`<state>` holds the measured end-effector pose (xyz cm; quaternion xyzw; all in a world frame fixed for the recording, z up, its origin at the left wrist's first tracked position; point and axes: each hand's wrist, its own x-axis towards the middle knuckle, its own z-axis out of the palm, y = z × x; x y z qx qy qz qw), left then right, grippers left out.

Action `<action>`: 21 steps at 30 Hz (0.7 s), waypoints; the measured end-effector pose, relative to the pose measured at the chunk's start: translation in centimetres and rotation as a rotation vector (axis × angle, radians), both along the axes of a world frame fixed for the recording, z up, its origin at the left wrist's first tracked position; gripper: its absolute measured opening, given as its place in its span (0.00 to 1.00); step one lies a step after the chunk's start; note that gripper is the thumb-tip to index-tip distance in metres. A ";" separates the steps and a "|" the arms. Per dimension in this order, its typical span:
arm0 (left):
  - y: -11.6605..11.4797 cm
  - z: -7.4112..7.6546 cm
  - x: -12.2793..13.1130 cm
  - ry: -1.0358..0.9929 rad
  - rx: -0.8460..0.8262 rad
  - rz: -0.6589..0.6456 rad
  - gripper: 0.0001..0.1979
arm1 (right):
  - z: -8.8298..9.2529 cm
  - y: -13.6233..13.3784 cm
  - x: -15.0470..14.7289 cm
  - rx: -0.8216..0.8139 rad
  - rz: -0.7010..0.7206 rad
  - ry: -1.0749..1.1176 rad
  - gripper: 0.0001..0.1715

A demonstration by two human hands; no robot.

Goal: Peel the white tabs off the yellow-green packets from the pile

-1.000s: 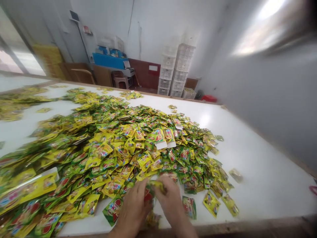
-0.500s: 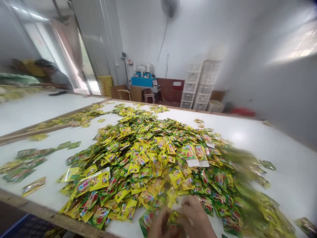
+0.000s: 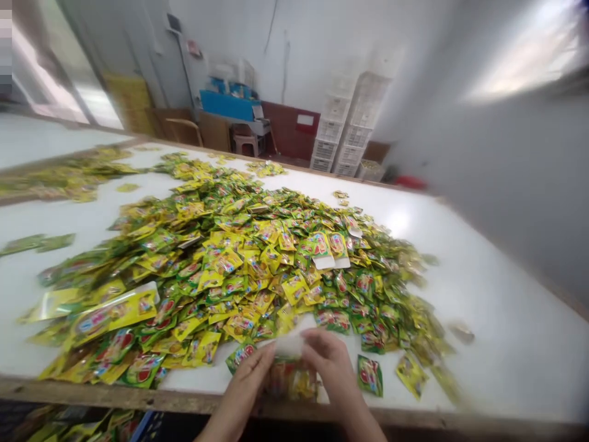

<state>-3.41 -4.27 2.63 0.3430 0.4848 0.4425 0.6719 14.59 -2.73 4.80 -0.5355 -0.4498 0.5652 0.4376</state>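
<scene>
Near the table's front edge, my left hand (image 3: 252,374) and my right hand (image 3: 330,359) grip the two sides of a small blurred pack (image 3: 289,347). It has a whitish top, and yellow and red sachets show below it. Whether it is a bag or a box I cannot tell. Right behind my hands rises a big heap of yellow and green sachets (image 3: 234,252). Two printed cartons with white flaps (image 3: 323,248) lie on the heap, and a longer yellow carton (image 3: 115,313) rests at its left. A loose green sachet (image 3: 369,376) lies right of my right hand.
The white table (image 3: 501,319) has a wooden front edge (image 3: 101,394). Below it at left is a blue-rimmed crate (image 3: 142,426) beside more sachets. Stacked white crates (image 3: 347,135), a stool (image 3: 246,142) and a blue machine (image 3: 225,107) stand behind the table.
My view has turned right and down. My hands have drawn apart slightly, and the whitish-topped pack now shows between them. The person at the far left has left the view.
</scene>
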 end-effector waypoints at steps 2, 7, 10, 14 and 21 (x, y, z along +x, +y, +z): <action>0.4 1.0 -0.1 -0.103 -0.064 -0.057 0.14 | -0.3 0.0 -0.4 -0.157 0.085 0.110 0.19; 1.4 1.7 -0.4 -0.049 -0.031 -0.073 0.12 | 0.1 0.6 -1.5 -0.072 0.064 0.011 0.13; 1.7 0.4 -0.8 0.135 0.066 0.018 0.15 | 0.6 0.8 -1.4 0.109 0.069 -0.053 0.15; 2.0 -1.1 -0.9 0.293 0.188 0.031 0.15 | 0.2 1.0 -1.2 0.050 0.045 -0.019 0.19; 2.8 -1.5 -1.4 0.516 0.501 -0.031 0.09 | -0.5 0.9 -1.1 0.131 -0.014 -0.084 0.12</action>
